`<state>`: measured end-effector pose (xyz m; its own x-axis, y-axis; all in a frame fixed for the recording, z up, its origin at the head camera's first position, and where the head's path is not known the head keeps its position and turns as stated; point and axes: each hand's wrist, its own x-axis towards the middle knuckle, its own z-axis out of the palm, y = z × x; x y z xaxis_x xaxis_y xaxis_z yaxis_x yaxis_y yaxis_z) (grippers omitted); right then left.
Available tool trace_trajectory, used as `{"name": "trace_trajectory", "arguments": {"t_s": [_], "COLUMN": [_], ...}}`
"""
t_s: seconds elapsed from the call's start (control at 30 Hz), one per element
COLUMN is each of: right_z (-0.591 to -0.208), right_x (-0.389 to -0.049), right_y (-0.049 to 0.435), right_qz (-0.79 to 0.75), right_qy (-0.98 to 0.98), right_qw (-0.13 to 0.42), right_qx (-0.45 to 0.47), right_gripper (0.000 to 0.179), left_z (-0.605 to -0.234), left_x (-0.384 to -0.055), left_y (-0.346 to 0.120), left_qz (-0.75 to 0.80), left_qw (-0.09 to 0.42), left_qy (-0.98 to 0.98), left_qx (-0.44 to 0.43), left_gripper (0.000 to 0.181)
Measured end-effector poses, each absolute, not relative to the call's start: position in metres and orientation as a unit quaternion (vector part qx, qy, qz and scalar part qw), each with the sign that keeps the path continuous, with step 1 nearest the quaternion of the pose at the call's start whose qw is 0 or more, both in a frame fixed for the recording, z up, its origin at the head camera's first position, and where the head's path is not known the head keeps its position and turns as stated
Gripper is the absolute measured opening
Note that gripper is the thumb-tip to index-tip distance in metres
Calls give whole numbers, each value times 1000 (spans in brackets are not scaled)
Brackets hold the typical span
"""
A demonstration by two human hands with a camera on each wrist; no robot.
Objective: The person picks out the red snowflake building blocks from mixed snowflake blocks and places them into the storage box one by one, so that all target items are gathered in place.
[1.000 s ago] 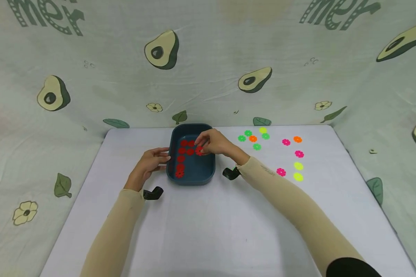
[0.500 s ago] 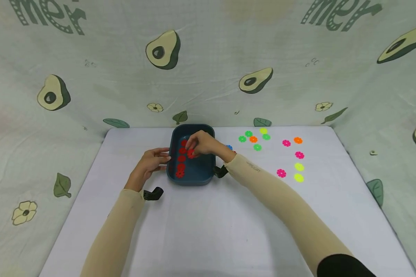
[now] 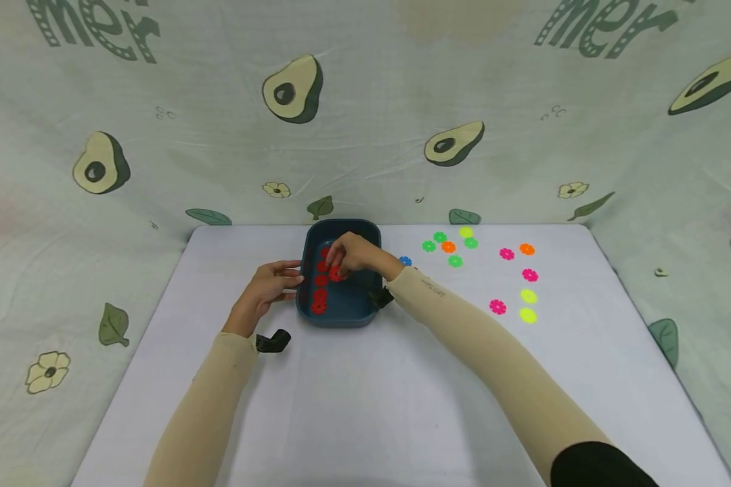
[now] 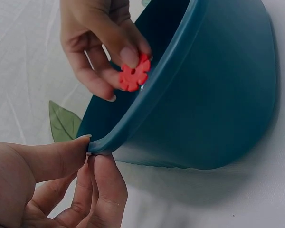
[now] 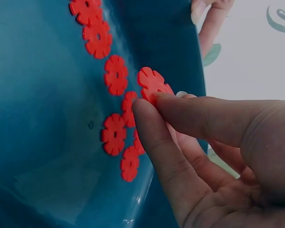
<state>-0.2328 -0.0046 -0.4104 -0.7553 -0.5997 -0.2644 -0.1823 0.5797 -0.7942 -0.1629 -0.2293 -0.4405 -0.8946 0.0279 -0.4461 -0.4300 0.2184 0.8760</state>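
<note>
A dark blue plastic tub [image 3: 347,312] stands toward the back of the white table. My left hand [image 3: 271,287] pinches its left rim between thumb and fingers, plain in the left wrist view. My right hand [image 3: 361,256] is over the inside of the tub. Between its thumb and forefinger it holds a red flower-shaped plastic disc [image 4: 135,75], raised above the tub's floor. More red discs [image 5: 116,75] of the same shape lie on that floor along the left side, some overlapping. In the head view, my right hand hides part of the tub's inside.
Right of the tub lie loose flower discs: several green ones [image 3: 455,261], orange ones [image 3: 526,249], pink ones [image 3: 497,307] and yellow ones [image 3: 528,316]. A blue disc [image 3: 405,261] shows beside my right forearm. A printed cloth [image 3: 365,176] hangs behind the table [image 3: 353,406].
My right hand has moved left within the tub, carrying the red disc, then nearly stopped. A blue disc came into view beside the forearm. My left hand has stayed on the rim.
</note>
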Motion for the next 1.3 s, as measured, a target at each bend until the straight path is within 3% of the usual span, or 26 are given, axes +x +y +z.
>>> {"name": "trace_trajectory", "arguments": {"t_s": [0.7,1.3], "right_z": [-427,-436], "right_x": [-243,-248], "right_y": [-11,-19], "right_qz": [-348,-332], "right_qy": [853,870], "right_qw": [328,307], "right_qx": [-207,-196], "right_gripper": [28,28], "left_z": [-442,-441], "left_x": [-161,-164], "left_y": [-228,-229], "left_qz": [611,616], "left_qw": [184,185], "left_qy": [757,753], "left_qx": [-141,-138], "left_gripper": [54,56]}}
